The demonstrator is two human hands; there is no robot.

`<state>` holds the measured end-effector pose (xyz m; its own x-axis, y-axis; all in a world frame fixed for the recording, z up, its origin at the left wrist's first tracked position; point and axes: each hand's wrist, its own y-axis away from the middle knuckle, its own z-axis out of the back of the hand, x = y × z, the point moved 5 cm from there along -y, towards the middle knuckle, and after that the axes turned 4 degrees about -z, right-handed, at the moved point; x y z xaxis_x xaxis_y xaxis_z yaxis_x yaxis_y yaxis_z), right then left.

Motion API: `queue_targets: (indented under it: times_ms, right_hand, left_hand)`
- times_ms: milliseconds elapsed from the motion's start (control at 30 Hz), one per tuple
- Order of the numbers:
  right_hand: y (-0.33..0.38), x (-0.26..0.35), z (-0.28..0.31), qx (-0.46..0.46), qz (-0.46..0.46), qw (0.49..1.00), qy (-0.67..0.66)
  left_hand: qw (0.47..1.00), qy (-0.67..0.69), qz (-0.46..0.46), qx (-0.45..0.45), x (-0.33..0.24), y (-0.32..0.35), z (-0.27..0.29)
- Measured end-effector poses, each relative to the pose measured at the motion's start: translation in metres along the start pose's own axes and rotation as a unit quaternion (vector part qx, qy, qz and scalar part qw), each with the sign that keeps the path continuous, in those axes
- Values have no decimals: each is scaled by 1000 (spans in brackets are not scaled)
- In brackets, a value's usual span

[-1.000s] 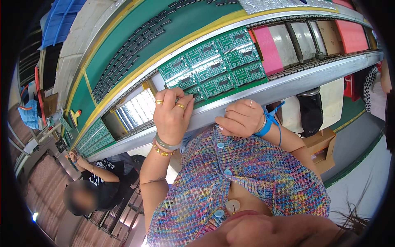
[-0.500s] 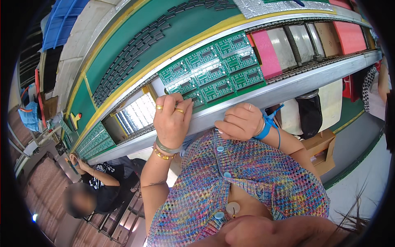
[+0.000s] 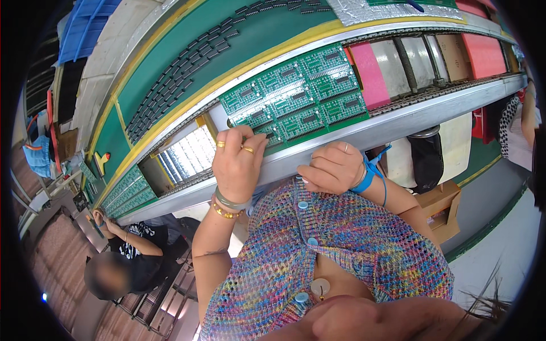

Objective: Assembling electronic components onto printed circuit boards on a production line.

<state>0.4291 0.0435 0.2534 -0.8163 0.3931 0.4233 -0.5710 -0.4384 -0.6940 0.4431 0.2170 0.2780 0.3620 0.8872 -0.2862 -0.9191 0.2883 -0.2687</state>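
Observation:
A panel of green circuit boards (image 3: 296, 94) lies across the rails of the line in front of me, with dark chips and pale parts on its sections. My left hand (image 3: 236, 162), wearing two gold rings, is bent over the panel's near left corner. Its thumb and fingers are pinched together there; whatever is between the tips is hidden. Curled closed at the metal rail (image 3: 398, 116), just off the panel's near edge, is my right hand (image 3: 334, 166). A blue strap (image 3: 369, 175) circles that wrist. Its palm is out of sight, so any contents cannot be made out.
Beyond the rail, rows of black chips (image 3: 182, 65) lie on a green surface. Another circuit board panel (image 3: 128, 193) sits farther left on the line, near a person in black (image 3: 136, 244). Pink and red sheets (image 3: 483, 51) lie between the rails at right.
Both hands stay almost where they were. My left hand's fingertips have shifted only slightly at the panel's corner. The person at left has moved a little.

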Motion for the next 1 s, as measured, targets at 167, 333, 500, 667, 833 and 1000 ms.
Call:
queue_targets:
  times_ms: [167,333,500,667,833,1000]
  right_hand:
    - [2,-1,-1,5,-2,1000,0]
    - [2,0,0,4,-5,1000,5]
    - [-1,2,-3,15,-13,1000,-10]
    - [-20,17,-36,166,-46,981,-89]
    - [-44,47,-98,200,1,978,-57]
    - [-41,38,-98,330,-83,935,-96]
  left_hand:
    - [999,40,20,20,4,-5,-3]
    - [999,27,32,22,1,0,-6]
    - [997,-73,-11,37,-12,17,-4]
    - [992,-55,-23,109,6,17,5]
    - [961,-231,151,-33,124,49,60]
    - [812,-431,372,127,308,212,93]
